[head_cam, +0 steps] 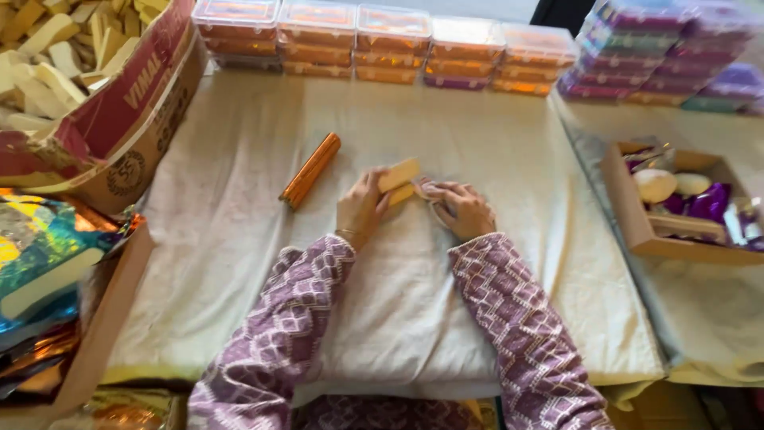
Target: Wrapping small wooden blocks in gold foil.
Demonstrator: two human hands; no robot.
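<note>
My left hand [362, 209] grips two pale tan bars [399, 177] stacked together, held just above the white cloth [239, 263] in the middle of the table. My right hand [464, 209] is beside them on the right, fingers curled on a crinkled bit of clear wrapper [430, 189] that touches the bars' end. Both arms wear purple patterned sleeves. An orange wrapped pack [311, 170], long and narrow, lies on the cloth to the left of my left hand, apart from it.
A torn cardboard box [119, 119] full of pale bars stands at the far left. Shiny foil sheets [40, 247] lie in a box at left front. Clear lidded boxes [382, 44] line the back edge, purple ones [660, 48] at back right. An open carton [637, 231] holds wrapped items.
</note>
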